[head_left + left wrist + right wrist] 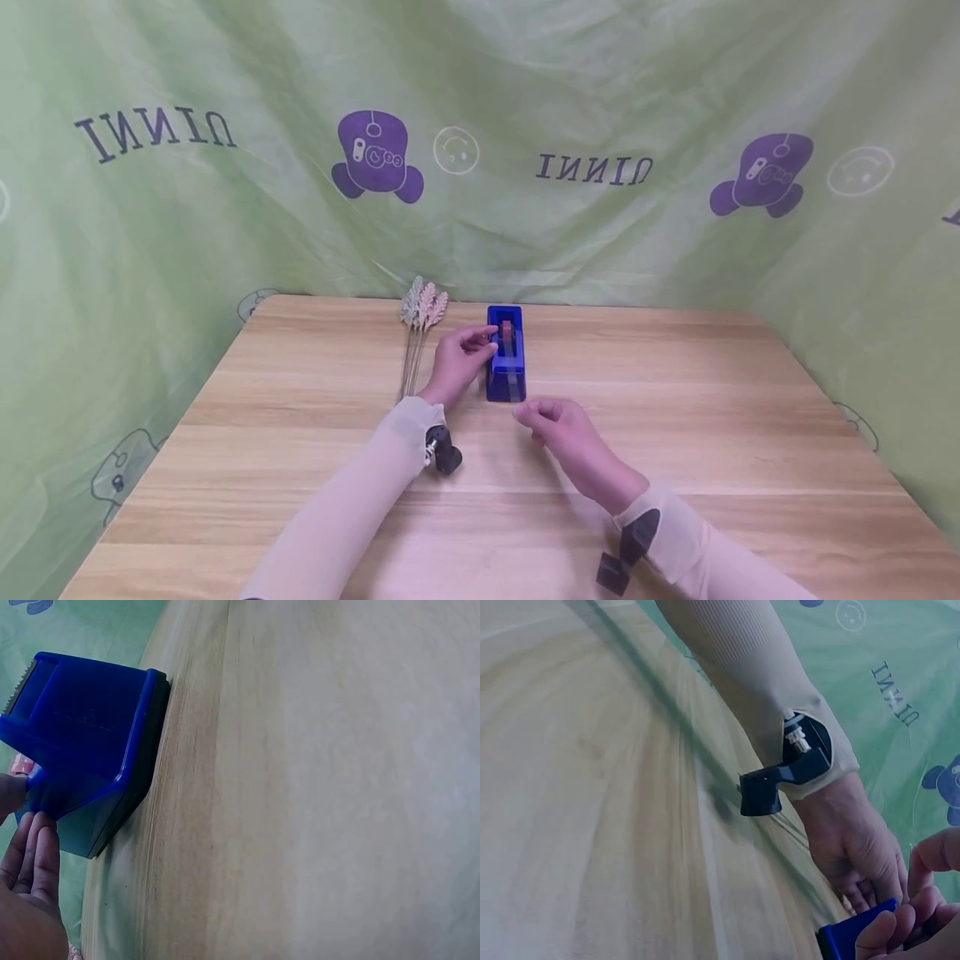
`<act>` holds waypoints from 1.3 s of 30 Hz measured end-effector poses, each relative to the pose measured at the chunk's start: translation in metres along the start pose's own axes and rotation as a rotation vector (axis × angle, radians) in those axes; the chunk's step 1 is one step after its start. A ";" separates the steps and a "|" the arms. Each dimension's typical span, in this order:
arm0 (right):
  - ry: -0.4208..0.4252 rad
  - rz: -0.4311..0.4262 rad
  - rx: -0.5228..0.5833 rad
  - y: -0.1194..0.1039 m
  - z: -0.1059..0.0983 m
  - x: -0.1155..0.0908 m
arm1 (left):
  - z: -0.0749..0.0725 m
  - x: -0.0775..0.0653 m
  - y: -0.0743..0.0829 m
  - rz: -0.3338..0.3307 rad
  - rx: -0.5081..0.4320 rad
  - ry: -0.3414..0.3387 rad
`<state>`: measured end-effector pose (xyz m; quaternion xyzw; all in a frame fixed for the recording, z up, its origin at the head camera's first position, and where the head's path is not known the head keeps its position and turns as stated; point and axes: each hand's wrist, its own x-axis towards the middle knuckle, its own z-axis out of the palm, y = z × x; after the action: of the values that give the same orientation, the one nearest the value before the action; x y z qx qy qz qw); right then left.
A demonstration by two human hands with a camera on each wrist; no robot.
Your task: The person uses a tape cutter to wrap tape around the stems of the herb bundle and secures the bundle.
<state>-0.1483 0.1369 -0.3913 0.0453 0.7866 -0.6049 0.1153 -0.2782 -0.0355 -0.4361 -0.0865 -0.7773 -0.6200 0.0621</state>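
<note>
A blue tape dispenser (506, 363) stands near the back middle of the table, its reddish tape core (506, 328) in the slot. My left hand (462, 360) holds it by the left side wall; in the left wrist view the thumb (10, 793) is at the upper edge and straight fingers lie against the side. At the dispenser's front, a clear strip of tape (513, 386) runs down toward my right hand (568, 442), whose thumb and index fingertips pinch the tape end. The serrated cutter (19, 686) shows at the dispenser's top edge.
Left of the dispenser lie several pale pink and grey artificial flower stems (423, 307), partly behind my left hand. The wooden table (712, 400) ends at a green printed curtain (600, 75) at the back and sides. Both wrists carry black camera mounts (444, 450).
</note>
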 end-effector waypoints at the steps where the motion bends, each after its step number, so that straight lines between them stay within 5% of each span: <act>1: -0.001 -0.001 0.001 0.001 0.000 -0.001 | 0.000 0.001 0.000 0.003 0.000 -0.001; 39: -0.095 0.003 0.063 -0.002 0.002 -0.047 | 0.000 0.001 -0.003 0.033 -0.007 0.008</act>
<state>-0.1031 0.1378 -0.3791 0.0214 0.7608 -0.6306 0.1521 -0.2796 -0.0358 -0.4386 -0.0970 -0.7734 -0.6219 0.0751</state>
